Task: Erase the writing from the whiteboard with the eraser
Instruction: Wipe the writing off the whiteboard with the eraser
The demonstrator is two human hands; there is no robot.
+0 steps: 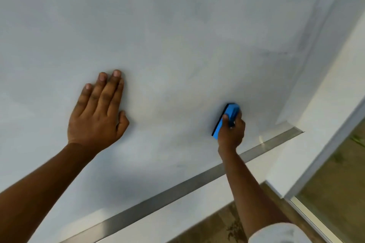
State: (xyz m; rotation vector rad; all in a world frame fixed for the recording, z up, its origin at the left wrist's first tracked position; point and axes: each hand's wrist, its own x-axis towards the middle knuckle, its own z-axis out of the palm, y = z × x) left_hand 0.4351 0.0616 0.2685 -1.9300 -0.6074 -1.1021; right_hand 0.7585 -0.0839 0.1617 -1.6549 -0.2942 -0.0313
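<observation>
The whiteboard (177,35) looks nearly clean — only faint grey smudges linger near its right edge. The right hand (231,132) grips the blue eraser (227,118) against the lower board; the left hand (96,112) lies flat, fingers straight.

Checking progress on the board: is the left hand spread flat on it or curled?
Spread flat: the left hand rests on the whiteboard with straight fingers, holding nothing.
</observation>
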